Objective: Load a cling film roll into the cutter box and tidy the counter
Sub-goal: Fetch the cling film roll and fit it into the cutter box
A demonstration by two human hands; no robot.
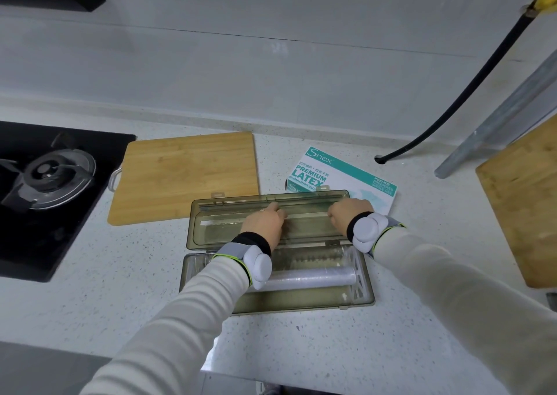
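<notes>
The teal-and-white glove box (340,171) lying on the bench carries the only legible print. A script brand name reads roughly "Sriex", with "PREMIUM LATEX" in bold below it. "EXAMINATION GLOV…" is cut off by the cutter box (217,231) lid. A side band reads "P600", "POWDERED", "SINGLE USE". The small Chinese characters are too small to read.

Cutter box (301,305): open on the surface (120,274), clear lid (211,231) folded back toward 12 o'clock.
Cling film roll (313,277): lies lengthwise in the base.
Hands: left hand (265,222) and right hand (346,212) on the lid's long rail; grip unclear.
Cutting board (187,177): 10 o'clock of the box, overlapped by the lid's corner.
Glove box (331,168): 1 o'clock, partly behind the lid.
Stove (45,183): 9 o'clock.
</notes>
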